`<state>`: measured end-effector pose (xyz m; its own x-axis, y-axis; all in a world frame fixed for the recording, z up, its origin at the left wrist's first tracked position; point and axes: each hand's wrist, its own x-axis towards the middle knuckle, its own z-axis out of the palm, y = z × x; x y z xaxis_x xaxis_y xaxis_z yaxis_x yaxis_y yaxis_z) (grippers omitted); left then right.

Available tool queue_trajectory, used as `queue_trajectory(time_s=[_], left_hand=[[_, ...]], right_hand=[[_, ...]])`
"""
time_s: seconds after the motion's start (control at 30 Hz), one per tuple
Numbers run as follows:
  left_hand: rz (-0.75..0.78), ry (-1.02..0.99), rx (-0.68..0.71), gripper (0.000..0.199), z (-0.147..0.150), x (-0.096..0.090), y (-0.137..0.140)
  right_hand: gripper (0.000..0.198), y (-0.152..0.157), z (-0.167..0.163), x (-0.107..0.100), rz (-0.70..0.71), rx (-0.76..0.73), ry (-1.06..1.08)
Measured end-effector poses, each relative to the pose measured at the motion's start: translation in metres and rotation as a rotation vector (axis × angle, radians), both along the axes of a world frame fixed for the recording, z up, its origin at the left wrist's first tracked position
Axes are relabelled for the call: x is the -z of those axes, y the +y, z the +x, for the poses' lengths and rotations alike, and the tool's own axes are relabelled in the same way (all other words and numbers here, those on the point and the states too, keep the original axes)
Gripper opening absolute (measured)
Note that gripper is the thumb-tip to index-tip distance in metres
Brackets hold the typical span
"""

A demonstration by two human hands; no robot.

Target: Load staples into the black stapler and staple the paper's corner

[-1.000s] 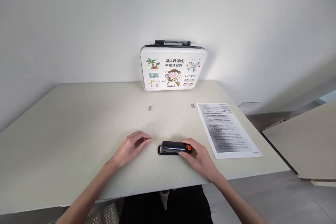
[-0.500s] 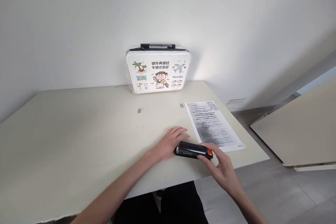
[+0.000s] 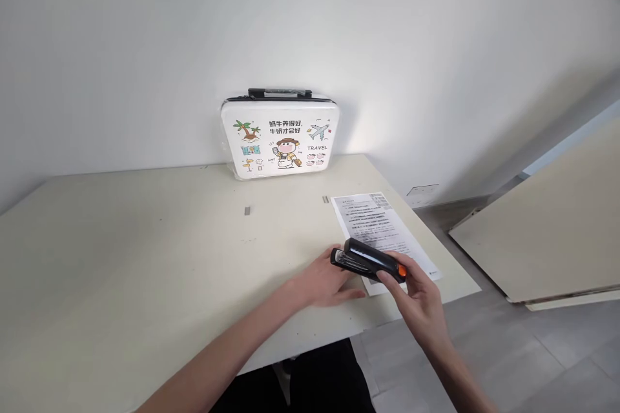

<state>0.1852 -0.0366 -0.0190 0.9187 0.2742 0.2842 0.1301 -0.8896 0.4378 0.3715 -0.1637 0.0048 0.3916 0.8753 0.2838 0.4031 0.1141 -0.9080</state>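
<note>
My right hand (image 3: pixel 422 293) grips a black stapler (image 3: pixel 372 259) by its back end, near an orange part. The stapler is held up over the paper, its two arms parted at the front. My left hand (image 3: pixel 325 281) lies low beside it with the thumb stretched out along the paper's lower left corner. Part of its fingers is hidden behind the stapler. Beneath the stapler, the printed paper (image 3: pixel 363 216) rests on the table, its lower part covered by the stapler and hands.
A white cartoon-printed case (image 3: pixel 281 142) with a black handle stands against the wall at the back of the table (image 3: pixel 145 258). Two small strips of staples, one at the centre (image 3: pixel 247 211) and one near the paper (image 3: pixel 325 199), lie on the tabletop. A pale panel (image 3: pixel 542 226) stands at the right.
My right hand has lifted the stapler, and its front gap is wider. My left hand has shifted toward the paper's lower left corner. The whole view has shifted slightly.
</note>
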Motion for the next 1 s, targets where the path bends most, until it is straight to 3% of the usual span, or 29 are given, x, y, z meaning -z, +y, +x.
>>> queue_trajectory(time_s=[0.1,0.23,0.4,0.5,0.6,0.73,0.87,1.0], left_hand=[[0.006,0.045,0.031,0.053,-0.026,-0.007,-0.012],[0.023,0.134,-0.014,0.055,-0.095,-0.02,-0.029],[0.112,0.171,-0.257,0.052,-0.198,-0.03,-0.048],[0.186,0.103,-0.438,0.048,-0.238,-0.03,-0.059],[0.172,0.147,-0.48,0.06,-0.249,-0.031,-0.074],[0.114,0.317,-0.331,0.108,-0.241,-0.025,-0.101],[0.145,0.31,-0.439,0.088,-0.241,-0.012,-0.121],[0.153,0.246,-0.568,0.086,-0.242,-0.008,-0.133]], right_hand=[[0.033,0.004,-0.004,0.0,-0.008,-0.016,0.022],[0.034,0.006,-0.005,0.005,-0.021,-0.011,0.02],[0.036,0.011,-0.002,0.012,-0.059,-0.012,0.007],[0.037,0.018,-0.002,0.015,-0.092,-0.012,-0.001],[0.039,0.027,-0.005,0.019,-0.125,-0.048,0.006],[0.04,0.037,-0.012,0.024,-0.16,-0.102,-0.004],[0.041,0.042,-0.013,0.029,-0.154,-0.176,-0.014],[0.042,0.046,-0.01,0.035,-0.184,-0.261,-0.002]])
